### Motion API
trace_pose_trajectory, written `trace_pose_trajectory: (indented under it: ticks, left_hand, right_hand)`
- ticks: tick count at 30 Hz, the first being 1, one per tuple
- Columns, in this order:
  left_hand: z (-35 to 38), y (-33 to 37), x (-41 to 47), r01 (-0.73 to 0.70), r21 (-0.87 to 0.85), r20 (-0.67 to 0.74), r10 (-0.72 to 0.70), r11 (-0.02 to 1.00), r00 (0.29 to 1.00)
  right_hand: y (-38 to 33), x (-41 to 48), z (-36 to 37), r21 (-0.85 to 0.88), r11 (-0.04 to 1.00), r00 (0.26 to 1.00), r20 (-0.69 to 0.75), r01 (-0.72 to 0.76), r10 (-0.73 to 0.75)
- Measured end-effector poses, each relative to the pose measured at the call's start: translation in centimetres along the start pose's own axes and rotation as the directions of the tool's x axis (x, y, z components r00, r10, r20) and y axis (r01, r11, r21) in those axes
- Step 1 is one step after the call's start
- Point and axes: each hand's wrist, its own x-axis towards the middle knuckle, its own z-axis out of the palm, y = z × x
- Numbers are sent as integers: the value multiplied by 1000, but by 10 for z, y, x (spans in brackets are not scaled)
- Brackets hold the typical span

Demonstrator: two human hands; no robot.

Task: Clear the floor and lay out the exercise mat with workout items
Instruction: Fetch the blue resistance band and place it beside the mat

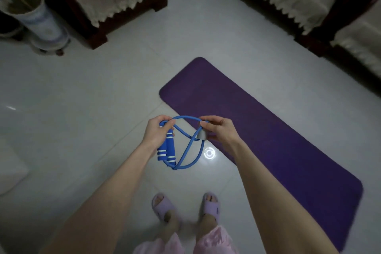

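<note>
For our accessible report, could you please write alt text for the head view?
A person's left hand grips the foam handles of a blue resistance band while the right hand pinches its tube, above a tiled floor. A purple mat lies unrolled alongside.

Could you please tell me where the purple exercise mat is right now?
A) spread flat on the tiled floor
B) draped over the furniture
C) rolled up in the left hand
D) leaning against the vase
A: the purple mat lies unrolled on the tiled floor, while the left hand and right hand hold only the blue resistance band.
</note>
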Motion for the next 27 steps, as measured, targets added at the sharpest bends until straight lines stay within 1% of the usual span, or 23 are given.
trace_pose_trajectory:
  ticks: [3,7,9,12,16,20,22,27]
  left_hand:
    - [60,2,-10,-13,40,74,11,999,997]
    - [140,-2,-29,-22,86,141,10,996,990]
    - [189,-5,-44,-27,121,175,5,992,985]
    - [251,-8,-64,-31,159,210,-3,987,978]
    - [324,-11,-86,-6,152,212,-27,988,977]
    - [365,-14,-93,9,139,186,-35,990,982]
    - [373,-16,-91,24,124,161,-44,992,986]
    - [368,-25,-70,68,86,63,-74,994,995]
  right_hand:
    - [17,-22,-59,50,999,997,-77,5,-1]
    - [42,-49,-135,113,994,992,-129,13,2]
    - [58,-65,-186,135,991,989,-149,20,1]
    - [78,-84,-250,146,989,985,-172,28,-2]
    - [96,-104,-320,161,987,983,-182,21,8]
    - [101,-103,-361,155,988,986,-167,7,19]
    - [103,-95,-370,144,990,988,-150,-11,33]
    - [98,-56,-363,74,996,996,-66,-54,59]
